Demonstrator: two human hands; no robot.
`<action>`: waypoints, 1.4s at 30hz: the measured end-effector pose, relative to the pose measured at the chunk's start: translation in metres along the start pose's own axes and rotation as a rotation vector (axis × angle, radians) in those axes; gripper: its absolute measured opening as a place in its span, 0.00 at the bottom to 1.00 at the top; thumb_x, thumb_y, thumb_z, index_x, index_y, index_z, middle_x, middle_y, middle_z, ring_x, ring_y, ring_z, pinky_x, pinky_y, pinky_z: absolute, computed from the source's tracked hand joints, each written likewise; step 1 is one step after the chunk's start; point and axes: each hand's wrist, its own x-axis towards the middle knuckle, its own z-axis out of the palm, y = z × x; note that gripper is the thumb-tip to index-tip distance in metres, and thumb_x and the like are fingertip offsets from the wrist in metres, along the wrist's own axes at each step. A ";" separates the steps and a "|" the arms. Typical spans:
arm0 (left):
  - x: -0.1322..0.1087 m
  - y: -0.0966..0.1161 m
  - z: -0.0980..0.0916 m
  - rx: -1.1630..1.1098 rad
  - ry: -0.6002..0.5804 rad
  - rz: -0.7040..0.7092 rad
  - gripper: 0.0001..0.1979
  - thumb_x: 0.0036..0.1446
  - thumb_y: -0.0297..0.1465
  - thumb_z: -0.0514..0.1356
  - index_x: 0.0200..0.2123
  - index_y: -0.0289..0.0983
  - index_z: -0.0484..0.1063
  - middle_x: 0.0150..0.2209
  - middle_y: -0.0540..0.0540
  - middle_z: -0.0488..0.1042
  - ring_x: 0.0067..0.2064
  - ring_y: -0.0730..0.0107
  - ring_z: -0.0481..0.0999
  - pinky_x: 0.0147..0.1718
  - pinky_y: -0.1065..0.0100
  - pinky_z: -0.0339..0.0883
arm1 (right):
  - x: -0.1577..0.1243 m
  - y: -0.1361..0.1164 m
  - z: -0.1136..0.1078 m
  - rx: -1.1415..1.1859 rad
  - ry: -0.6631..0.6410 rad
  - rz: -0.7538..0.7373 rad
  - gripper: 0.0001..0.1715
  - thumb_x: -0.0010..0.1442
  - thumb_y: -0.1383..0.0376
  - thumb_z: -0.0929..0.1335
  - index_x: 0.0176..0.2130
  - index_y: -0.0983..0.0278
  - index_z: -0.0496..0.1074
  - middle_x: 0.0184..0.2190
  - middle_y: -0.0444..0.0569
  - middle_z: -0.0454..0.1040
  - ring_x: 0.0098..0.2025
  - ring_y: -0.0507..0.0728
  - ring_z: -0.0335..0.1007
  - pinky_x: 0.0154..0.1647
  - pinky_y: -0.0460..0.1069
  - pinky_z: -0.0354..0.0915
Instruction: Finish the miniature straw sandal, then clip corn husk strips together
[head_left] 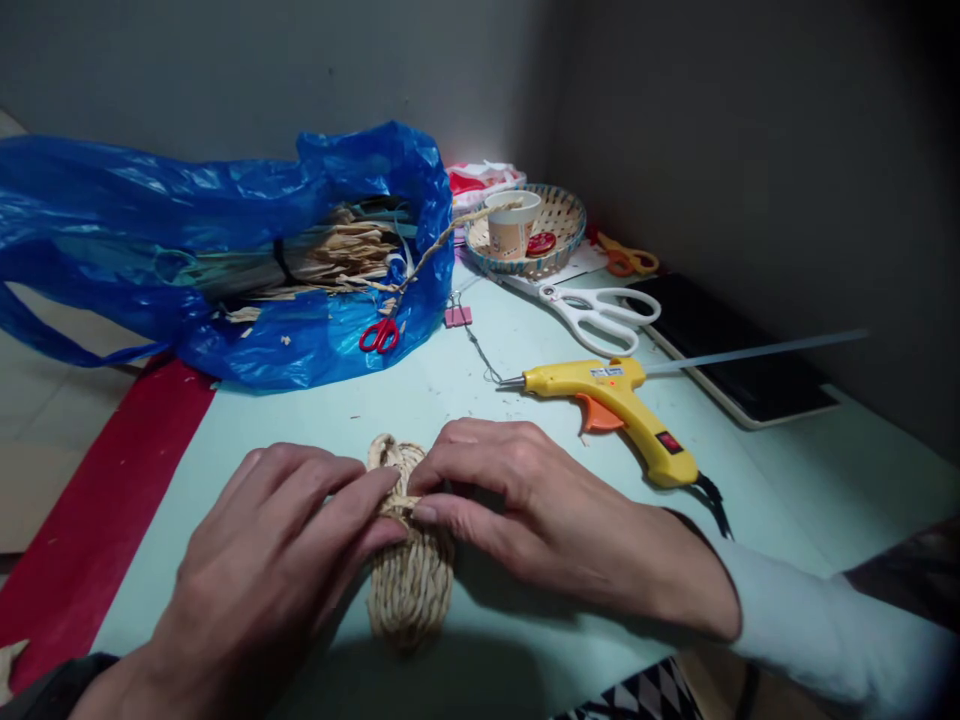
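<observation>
Flat on the pale counter (787, 470) lies a small woven straw piece (411, 580), oval and ribbed. Both hands pinch its upper part: the left hand (277, 560) with fingertips pressed onto it, the right hand (517, 500) likewise. Just beyond sits a yellow glue gun (622, 400), then white scissors (600, 310) and a blue plastic bag (225, 250).

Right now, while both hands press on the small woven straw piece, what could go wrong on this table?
1. The glue gun lies close beside the right hand, nozzle toward the middle of the table; if it is hot, a sideways move might touch it or smear glue.
2. Its cord runs off the table edge near the right sleeve, so the arm could snag it.
3. Both the right hand and the left hand pinch the woven piece; hard pressure may loosen the coils.
</observation>
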 end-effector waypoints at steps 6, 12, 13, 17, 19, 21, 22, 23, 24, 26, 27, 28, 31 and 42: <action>-0.002 0.004 -0.008 0.164 0.000 0.071 0.11 0.63 0.25 0.54 0.49 0.38 0.69 0.38 0.39 0.76 0.40 0.48 0.70 0.40 0.50 0.58 | -0.003 0.002 0.006 -0.009 0.040 -0.031 0.09 0.70 0.68 0.64 0.43 0.69 0.74 0.36 0.48 0.73 0.39 0.52 0.68 0.41 0.46 0.61; -0.013 0.000 -0.008 0.114 -0.003 0.065 0.19 0.60 0.24 0.53 0.53 0.41 0.70 0.40 0.41 0.79 0.40 0.49 0.73 0.43 0.51 0.57 | -0.004 0.003 0.012 0.004 0.056 0.071 0.08 0.69 0.66 0.64 0.40 0.63 0.72 0.36 0.45 0.73 0.39 0.53 0.68 0.41 0.47 0.63; -0.014 -0.001 -0.007 0.113 0.003 0.066 0.20 0.60 0.23 0.52 0.53 0.41 0.70 0.39 0.42 0.79 0.40 0.50 0.73 0.44 0.51 0.57 | -0.004 0.002 0.012 0.010 0.056 0.098 0.07 0.69 0.65 0.64 0.40 0.62 0.72 0.37 0.45 0.73 0.40 0.53 0.69 0.42 0.48 0.64; -0.017 -0.004 -0.002 0.169 0.043 0.075 0.20 0.58 0.25 0.53 0.52 0.43 0.72 0.39 0.42 0.78 0.40 0.50 0.71 0.44 0.50 0.57 | -0.004 -0.004 0.014 0.015 0.086 0.199 0.04 0.67 0.64 0.65 0.39 0.59 0.70 0.38 0.46 0.75 0.38 0.55 0.70 0.38 0.49 0.66; -0.018 -0.005 -0.001 0.188 0.048 0.083 0.20 0.57 0.25 0.54 0.51 0.43 0.72 0.40 0.41 0.76 0.40 0.49 0.71 0.44 0.49 0.57 | -0.004 -0.008 0.016 0.005 0.112 0.257 0.04 0.66 0.65 0.65 0.37 0.59 0.69 0.38 0.46 0.75 0.36 0.56 0.71 0.36 0.49 0.66; -0.019 -0.006 -0.001 0.194 0.040 0.109 0.19 0.56 0.24 0.56 0.50 0.43 0.73 0.43 0.39 0.74 0.42 0.49 0.71 0.45 0.47 0.57 | -0.004 -0.013 0.018 -0.006 0.130 0.325 0.04 0.64 0.65 0.66 0.35 0.58 0.68 0.37 0.45 0.76 0.35 0.57 0.72 0.30 0.48 0.65; -0.020 -0.006 -0.001 0.200 0.041 0.124 0.18 0.56 0.24 0.57 0.49 0.43 0.73 0.44 0.39 0.74 0.43 0.48 0.71 0.46 0.47 0.57 | -0.004 -0.016 0.019 -0.008 0.139 0.354 0.04 0.63 0.64 0.66 0.34 0.57 0.68 0.36 0.44 0.76 0.35 0.57 0.72 0.24 0.47 0.63; -0.021 -0.007 0.000 0.202 0.044 0.129 0.18 0.56 0.25 0.58 0.49 0.44 0.73 0.45 0.39 0.74 0.44 0.48 0.72 0.47 0.47 0.57 | -0.004 -0.018 0.020 -0.006 0.146 0.375 0.04 0.63 0.63 0.67 0.34 0.57 0.68 0.36 0.43 0.76 0.35 0.58 0.73 0.20 0.46 0.59; -0.022 -0.007 0.000 0.193 0.052 0.124 0.17 0.55 0.25 0.59 0.48 0.44 0.74 0.45 0.40 0.74 0.45 0.49 0.72 0.48 0.47 0.58 | -0.005 -0.019 0.020 0.004 0.152 0.378 0.03 0.62 0.62 0.67 0.34 0.56 0.68 0.35 0.43 0.77 0.34 0.58 0.73 0.17 0.45 0.57; -0.023 -0.008 0.002 0.158 0.083 0.095 0.17 0.55 0.25 0.60 0.48 0.45 0.74 0.44 0.42 0.76 0.45 0.51 0.73 0.49 0.49 0.58 | -0.005 -0.019 0.018 0.066 0.142 0.348 0.02 0.62 0.62 0.67 0.35 0.55 0.69 0.35 0.40 0.77 0.34 0.55 0.73 0.19 0.45 0.59; -0.023 -0.008 0.003 0.140 0.100 0.082 0.17 0.55 0.25 0.60 0.47 0.45 0.75 0.43 0.43 0.77 0.44 0.52 0.73 0.50 0.50 0.59 | -0.005 -0.018 0.015 0.106 0.125 0.316 0.03 0.63 0.64 0.66 0.35 0.55 0.69 0.35 0.39 0.77 0.33 0.54 0.73 0.22 0.45 0.62; -0.022 -0.007 0.004 0.125 0.107 0.075 0.16 0.55 0.24 0.60 0.45 0.46 0.76 0.42 0.43 0.78 0.44 0.53 0.73 0.50 0.50 0.59 | -0.004 -0.016 0.012 0.135 0.110 0.277 0.04 0.63 0.65 0.66 0.35 0.55 0.70 0.36 0.39 0.77 0.33 0.53 0.72 0.27 0.45 0.65; -0.018 -0.003 0.004 0.108 0.104 0.059 0.16 0.55 0.22 0.60 0.42 0.48 0.77 0.41 0.44 0.79 0.44 0.52 0.74 0.48 0.50 0.60 | 0.002 -0.005 0.001 0.079 0.123 0.149 0.08 0.64 0.68 0.65 0.41 0.56 0.71 0.39 0.44 0.76 0.38 0.54 0.71 0.38 0.47 0.67; -0.058 -0.023 0.003 0.000 -0.004 -0.083 0.16 0.55 0.30 0.61 0.45 0.54 0.77 0.43 0.47 0.80 0.39 0.52 0.78 0.47 0.46 0.63 | 0.018 0.029 -0.001 -0.088 0.089 -0.128 0.10 0.67 0.72 0.63 0.39 0.62 0.73 0.39 0.47 0.73 0.43 0.56 0.65 0.44 0.49 0.62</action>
